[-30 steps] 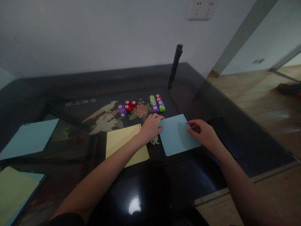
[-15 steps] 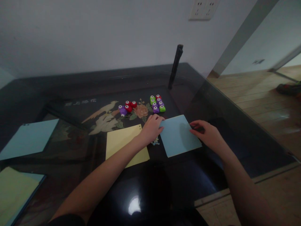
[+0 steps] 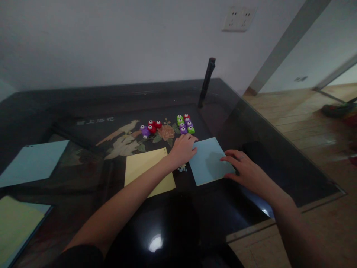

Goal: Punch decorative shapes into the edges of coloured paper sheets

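A square of light blue paper lies flat on the dark glossy table. My left hand rests at its upper left edge, fingers loosely extended, with a fingertip and thumb touching the corner. At the right edge is my right hand, its fingers apart, with the fingertips over the sheet and the thumb by the lower right corner. Under my left forearm lies a yellow paper square with small dark marks in its top corner. Tiny pale star-shaped pieces are between the two sheets.
Small red and purple eyeball toys form a loose cluster; green, purple and red ones stand in two rows. Another blue sheet and a yellow sheet pile lie left. A black rod rises near the wall.
My right hand has shifted down along the paper's right edge and its fingers have spread from a near pinch. My left hand stays at the upper left edge. The view has tilted slightly.
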`<state>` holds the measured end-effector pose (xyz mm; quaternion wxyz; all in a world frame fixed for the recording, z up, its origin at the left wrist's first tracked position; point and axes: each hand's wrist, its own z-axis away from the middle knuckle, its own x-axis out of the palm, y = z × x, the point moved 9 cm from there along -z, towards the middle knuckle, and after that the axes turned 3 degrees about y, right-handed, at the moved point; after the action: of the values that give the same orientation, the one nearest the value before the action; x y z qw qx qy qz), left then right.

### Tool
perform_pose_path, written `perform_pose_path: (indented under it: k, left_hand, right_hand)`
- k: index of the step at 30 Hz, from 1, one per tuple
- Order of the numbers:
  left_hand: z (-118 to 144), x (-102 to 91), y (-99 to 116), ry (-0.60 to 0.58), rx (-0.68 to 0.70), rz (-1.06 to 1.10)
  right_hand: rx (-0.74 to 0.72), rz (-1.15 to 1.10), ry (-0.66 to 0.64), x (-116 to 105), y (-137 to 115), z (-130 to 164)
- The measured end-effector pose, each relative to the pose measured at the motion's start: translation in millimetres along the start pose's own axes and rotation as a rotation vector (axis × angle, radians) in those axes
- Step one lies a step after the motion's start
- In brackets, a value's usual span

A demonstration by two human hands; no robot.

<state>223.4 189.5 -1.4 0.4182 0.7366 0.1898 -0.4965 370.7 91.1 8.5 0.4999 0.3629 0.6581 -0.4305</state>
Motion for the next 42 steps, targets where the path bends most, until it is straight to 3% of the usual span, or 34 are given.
perform_pose_path:
  k: [5, 10, 18, 33, 39, 42]
  left_hand:
    - [-27, 17.3, 20, -0.037, 0.038, -0.016]
    - [-39, 26.8, 26, -0.049, 0.032, -0.036]
    - [-38, 28.5, 26, -0.082, -0.005, -0.050]
    - [-37, 32.6, 34, -0.123, -0.004, -0.054]
    - [-37, 33.0, 39, -0.141, 0.096, -0.024]
    - [-35, 21.4, 35, -0.157, 0.179, -0.002]
  right_hand:
    - [-0.191, 0.118, -0.005, -3, -27, 9]
    - [-0.220, 0.137, 0.007, -4, -24, 16]
    - [-0.280, 0.154, 0.160, -4, -19, 16]
    - [-0.221, 0.075, 0.183, 2, -11, 32]
    - [-0.161, 0.004, 0.171, 3, -8, 40]
    - [-0.060, -0.089, 0.173, -2, 0, 37]
